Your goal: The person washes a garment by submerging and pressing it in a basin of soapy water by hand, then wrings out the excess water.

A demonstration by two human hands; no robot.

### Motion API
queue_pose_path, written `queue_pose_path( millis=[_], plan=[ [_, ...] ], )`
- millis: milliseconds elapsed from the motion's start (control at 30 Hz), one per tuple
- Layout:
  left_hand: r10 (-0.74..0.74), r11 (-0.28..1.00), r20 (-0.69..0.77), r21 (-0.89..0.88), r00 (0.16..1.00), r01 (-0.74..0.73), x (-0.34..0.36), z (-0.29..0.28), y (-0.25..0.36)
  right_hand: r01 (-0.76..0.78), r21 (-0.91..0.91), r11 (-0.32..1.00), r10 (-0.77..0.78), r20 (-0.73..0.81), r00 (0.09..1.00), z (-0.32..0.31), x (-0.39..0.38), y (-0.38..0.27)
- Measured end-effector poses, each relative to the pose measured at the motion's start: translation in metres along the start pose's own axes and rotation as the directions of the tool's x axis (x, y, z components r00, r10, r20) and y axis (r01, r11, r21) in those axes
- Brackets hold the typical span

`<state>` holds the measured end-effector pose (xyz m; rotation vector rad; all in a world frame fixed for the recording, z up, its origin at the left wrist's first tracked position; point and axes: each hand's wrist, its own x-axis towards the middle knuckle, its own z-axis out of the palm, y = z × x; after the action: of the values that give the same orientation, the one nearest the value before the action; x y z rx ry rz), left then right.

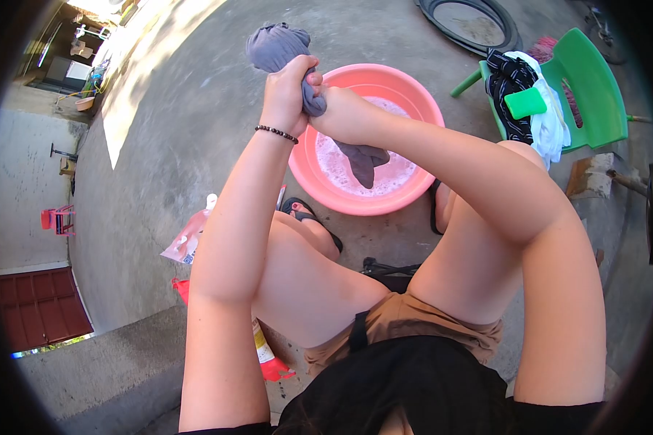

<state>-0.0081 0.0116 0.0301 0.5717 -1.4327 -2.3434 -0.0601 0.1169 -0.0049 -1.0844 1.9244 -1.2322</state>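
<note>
A wet grey cloth garment (pixel 277 46) is bunched and twisted between my two hands, over the left rim of a pink plastic basin (pixel 363 209). My left hand (pixel 286 93), with a beaded bracelet at the wrist, is closed round the upper part, and a rounded bundle bulges out above it. Close beside it, my right hand (pixel 345 117) grips the lower part. From under that hand a darker end of the cloth hangs down over the foamy water (pixel 334 161). My right fingers are partly hidden.
At the right stands a green plastic chair (pixel 595 90) bearing black and white clothes and a bright green block (pixel 525 103). Black tyres (pixel 511 32) lie at the top right. Beside my left leg are a pink and white pouch (pixel 189 238) and a red packet (pixel 274 368).
</note>
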Motion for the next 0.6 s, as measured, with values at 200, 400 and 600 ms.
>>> queue_pose_path(
  millis=[200, 400, 600],
  plan=[
    [-0.008, 0.999, -0.015, 0.049, 1.0, 0.008, -0.003, 0.001, -0.005, -0.015, -0.056, 0.998, 0.018, 0.042, 0.999, -0.004, -0.007, -0.001],
    [-0.084, 0.995, 0.002, -0.054, 0.996, 0.084, -0.009, 0.004, 0.0, -0.013, -0.123, 0.992, 0.024, 0.085, 0.996, -0.021, -0.018, 0.0],
    [-0.023, 0.996, -0.033, 0.082, 0.999, 0.025, -0.012, -0.005, 0.006, -0.02, -0.209, 0.978, 0.066, 0.217, 0.974, -0.029, -0.022, 0.003]
  ],
)
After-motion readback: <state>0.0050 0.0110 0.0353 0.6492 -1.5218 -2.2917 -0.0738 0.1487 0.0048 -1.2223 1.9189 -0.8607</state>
